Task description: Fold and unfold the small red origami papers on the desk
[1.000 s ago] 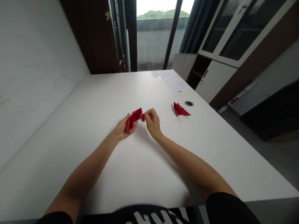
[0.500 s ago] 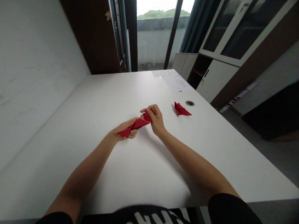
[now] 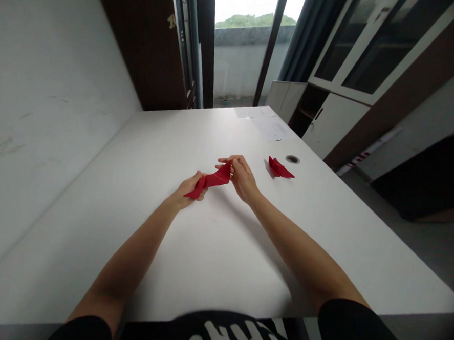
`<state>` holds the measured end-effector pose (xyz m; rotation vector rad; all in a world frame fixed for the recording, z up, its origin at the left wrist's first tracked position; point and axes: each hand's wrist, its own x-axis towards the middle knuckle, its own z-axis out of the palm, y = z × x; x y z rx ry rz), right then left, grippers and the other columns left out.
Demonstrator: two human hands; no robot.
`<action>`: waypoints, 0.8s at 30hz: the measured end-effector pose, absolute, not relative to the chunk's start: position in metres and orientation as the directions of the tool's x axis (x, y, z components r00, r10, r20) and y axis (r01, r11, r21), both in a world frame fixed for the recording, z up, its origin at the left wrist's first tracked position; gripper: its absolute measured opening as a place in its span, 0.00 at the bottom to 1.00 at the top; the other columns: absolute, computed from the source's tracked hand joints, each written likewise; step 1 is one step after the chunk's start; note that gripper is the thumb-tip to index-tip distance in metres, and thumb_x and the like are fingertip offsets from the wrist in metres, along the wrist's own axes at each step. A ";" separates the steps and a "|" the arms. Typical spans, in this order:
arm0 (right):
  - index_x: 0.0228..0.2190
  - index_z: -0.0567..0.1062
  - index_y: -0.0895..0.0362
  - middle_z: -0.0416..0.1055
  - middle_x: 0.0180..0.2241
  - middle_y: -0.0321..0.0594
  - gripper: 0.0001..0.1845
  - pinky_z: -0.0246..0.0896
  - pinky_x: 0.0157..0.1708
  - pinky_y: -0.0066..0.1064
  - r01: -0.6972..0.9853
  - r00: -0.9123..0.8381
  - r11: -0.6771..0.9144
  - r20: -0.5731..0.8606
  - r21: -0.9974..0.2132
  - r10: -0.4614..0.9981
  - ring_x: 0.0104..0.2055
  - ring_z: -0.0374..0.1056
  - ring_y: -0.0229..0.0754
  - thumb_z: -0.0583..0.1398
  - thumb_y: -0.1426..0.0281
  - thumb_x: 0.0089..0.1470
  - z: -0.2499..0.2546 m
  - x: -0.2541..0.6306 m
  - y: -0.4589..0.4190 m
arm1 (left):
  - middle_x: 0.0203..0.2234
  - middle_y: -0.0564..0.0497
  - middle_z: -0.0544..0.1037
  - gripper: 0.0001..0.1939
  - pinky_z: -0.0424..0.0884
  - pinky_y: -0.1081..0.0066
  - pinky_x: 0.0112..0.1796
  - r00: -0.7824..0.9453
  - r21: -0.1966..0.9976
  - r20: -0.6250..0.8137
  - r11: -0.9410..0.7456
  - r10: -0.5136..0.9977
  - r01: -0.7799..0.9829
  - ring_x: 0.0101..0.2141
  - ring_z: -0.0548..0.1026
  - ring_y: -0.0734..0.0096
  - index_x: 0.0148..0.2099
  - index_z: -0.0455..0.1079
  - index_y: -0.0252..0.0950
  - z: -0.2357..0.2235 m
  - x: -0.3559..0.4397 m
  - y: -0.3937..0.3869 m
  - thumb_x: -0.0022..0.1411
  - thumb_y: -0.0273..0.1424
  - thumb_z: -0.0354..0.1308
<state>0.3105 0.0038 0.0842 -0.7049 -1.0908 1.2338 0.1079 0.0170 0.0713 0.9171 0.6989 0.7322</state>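
1 head-worn view, facing forward and down over the hands (image 3: 218,180); white table (image 3: 206,251) close below

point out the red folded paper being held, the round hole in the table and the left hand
red folded paper (image 3: 218,178), head view, on its wide flat part between the hands
round hole (image 3: 292,159), head view, on its dark opening
left hand (image 3: 188,189), head view, on the back of the hand near the thumb
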 end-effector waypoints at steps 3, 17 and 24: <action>0.47 0.68 0.50 0.71 0.51 0.44 0.20 0.71 0.48 0.44 -0.112 0.035 0.289 0.287 -0.951 0.957 0.51 0.72 0.48 0.60 0.51 0.61 0.074 0.309 0.003 | 0.23 0.52 0.71 0.25 0.57 0.75 0.20 0.377 0.926 -0.178 0.285 0.909 -0.249 0.21 0.66 0.76 0.48 0.72 0.34 0.068 0.112 0.019 0.64 0.52 0.59; 0.44 0.76 0.55 0.75 0.45 0.47 0.09 0.60 0.51 0.45 0.748 -0.287 0.617 0.719 -0.245 0.633 0.50 0.65 0.50 0.57 0.71 0.65 0.056 0.306 -0.006 | 0.30 0.53 0.71 0.19 0.58 0.77 0.20 0.429 0.974 -0.085 0.166 0.900 -0.156 0.21 0.61 0.80 0.48 0.72 0.40 0.069 0.113 0.014 0.65 0.49 0.56; 0.36 0.73 0.56 0.73 0.36 0.44 0.05 0.59 0.42 0.38 0.711 -0.199 0.585 0.686 -0.390 0.700 0.41 0.63 0.47 0.58 0.76 0.60 0.055 0.308 -0.002 | 0.50 0.44 0.73 0.22 0.73 0.66 0.41 0.385 0.949 0.185 -0.267 0.904 0.170 0.46 0.74 0.62 0.53 0.71 0.40 0.067 0.115 0.014 0.59 0.42 0.67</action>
